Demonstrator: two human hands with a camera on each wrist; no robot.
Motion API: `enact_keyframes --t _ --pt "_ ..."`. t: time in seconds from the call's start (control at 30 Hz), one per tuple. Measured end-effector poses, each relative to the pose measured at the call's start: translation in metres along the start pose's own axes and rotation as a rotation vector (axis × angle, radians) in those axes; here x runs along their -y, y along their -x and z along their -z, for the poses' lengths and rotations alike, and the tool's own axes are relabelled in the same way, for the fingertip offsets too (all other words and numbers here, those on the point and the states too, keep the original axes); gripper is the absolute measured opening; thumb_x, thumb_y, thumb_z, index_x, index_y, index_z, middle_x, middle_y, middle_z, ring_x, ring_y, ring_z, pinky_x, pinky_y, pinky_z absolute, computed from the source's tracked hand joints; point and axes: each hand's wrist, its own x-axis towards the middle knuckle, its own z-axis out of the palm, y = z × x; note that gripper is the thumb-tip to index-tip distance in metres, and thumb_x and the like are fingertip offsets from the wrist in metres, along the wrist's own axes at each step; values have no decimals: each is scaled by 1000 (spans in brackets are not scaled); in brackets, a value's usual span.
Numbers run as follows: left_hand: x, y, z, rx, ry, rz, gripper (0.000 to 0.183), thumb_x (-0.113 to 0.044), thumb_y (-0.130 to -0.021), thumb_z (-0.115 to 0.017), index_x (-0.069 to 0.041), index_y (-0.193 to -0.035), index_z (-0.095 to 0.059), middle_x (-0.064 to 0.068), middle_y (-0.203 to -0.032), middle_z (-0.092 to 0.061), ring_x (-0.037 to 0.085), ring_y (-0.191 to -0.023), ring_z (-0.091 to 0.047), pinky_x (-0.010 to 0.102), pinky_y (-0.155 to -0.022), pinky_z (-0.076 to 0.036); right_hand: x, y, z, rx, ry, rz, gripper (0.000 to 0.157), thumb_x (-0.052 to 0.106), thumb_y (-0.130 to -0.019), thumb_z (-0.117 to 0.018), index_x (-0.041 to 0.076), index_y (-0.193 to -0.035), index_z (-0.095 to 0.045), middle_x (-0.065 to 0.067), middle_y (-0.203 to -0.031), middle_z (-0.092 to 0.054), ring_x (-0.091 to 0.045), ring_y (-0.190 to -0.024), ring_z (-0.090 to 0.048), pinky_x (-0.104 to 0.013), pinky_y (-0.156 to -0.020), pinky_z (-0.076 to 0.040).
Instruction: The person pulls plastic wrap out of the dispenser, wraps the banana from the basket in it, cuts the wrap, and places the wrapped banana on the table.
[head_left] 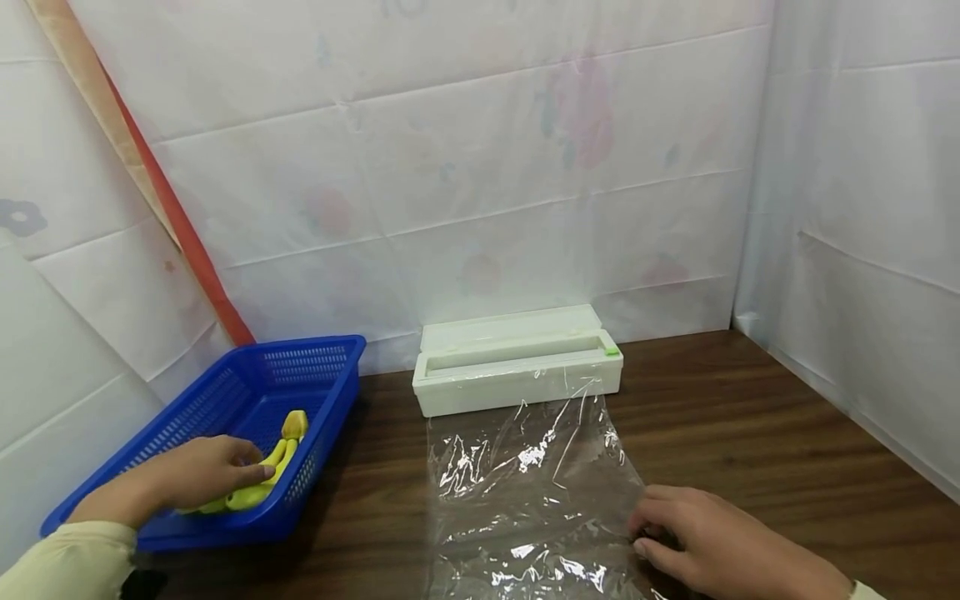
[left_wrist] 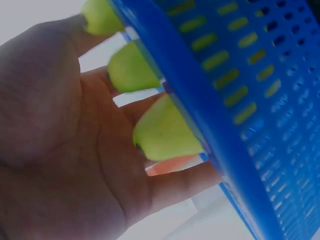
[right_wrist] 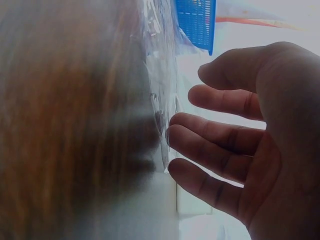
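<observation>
In the head view, my left hand (head_left: 191,471) reaches into a blue plastic basket (head_left: 348,367) over a bunch of yellow bananas (head_left: 281,467). The greenish banana tips (left_wrist: 165,132) lie between the thumb and spread fingers of that hand (left_wrist: 100,145) in the left wrist view; the rim hides its fingertips. A clear sheet of plastic wrap (head_left: 525,500) stretches toward me from a white wrap dispenser box (head_left: 517,383). Beside the sheet's right edge is my right hand (head_left: 712,533), its fingers loosely bent. In the right wrist view, the fingertips are close to the wrap's edge (right_wrist: 162,100).
The dispenser's lid (head_left: 513,325) stands raised at the back, and a small green piece (head_left: 612,351) sits at its right end. Dark wood-look tabletop (head_left: 750,425) extends to the right. White patterned sheeting (head_left: 480,167) hangs behind and at both sides.
</observation>
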Motion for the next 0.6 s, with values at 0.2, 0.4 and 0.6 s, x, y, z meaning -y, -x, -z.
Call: enact_keyframes --t 0.2,0.4,0.6 --pt "7 -9 -1 49 -10 4 58 -49 -84 -61 2 -113 -61 9 -101 -62 27 -91 -55 57 -78 -43 -1 -2 0 11 -25 8 4 32 -92 -58 36 -94 -58 25 -88 -49 6 -72 -47 -20 -58 -41" --pt "3 -20 -1 93 24 80 75 -55 -74 -68 1 -122 -55 21 -111 -56 36 -95 -53 57 -70 -47 -2 -1 -2 7 -77 22 7 28 -92 -59 35 -94 -58 23 -88 -50 5 -71 -47 -18 -58 -42" --pt "-5 -27 4 123 78 155 93 -45 -68 -78 4 -136 -37 35 -129 -39 54 -113 -39 63 -77 -41 -2 0 -2 14 -80 15 7 29 -92 -59 35 -93 -59 23 -88 -50 5 -71 -48 -18 -59 -42"
